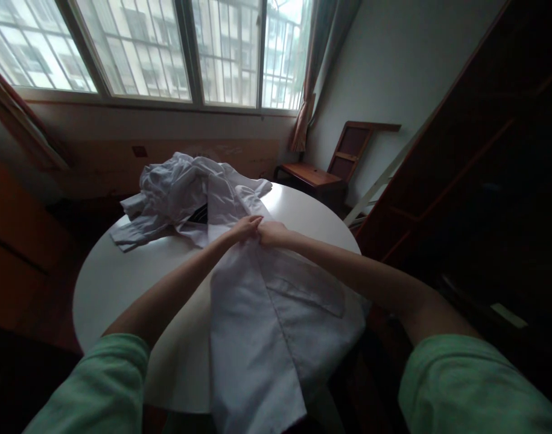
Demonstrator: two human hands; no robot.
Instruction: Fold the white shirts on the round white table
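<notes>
A white coat point(253, 325) is spread across a round white table point(108, 289). Its lower panels, one with a pocket, hang over the near edge, and its upper part lies crumpled at the far left. My left hand point(246, 228) and my right hand point(274, 234) meet at the coat's front, about midway along it. Fingers of both are closed on the cloth, knuckles nearly touching. Whatever lies under the fingertips, such as a button, is hidden. Between folds left of my hands shows a dark patch with light stripes point(198, 214).
Beyond the table stands a wooden chair point(318, 175) by the wall, with a framed wooden panel point(350, 144) behind it. Barred windows point(225, 54) run along the far wall. Dark wooden furniture point(443, 138) rises close on the right, and an orange-brown cabinet point(17, 241) stands left.
</notes>
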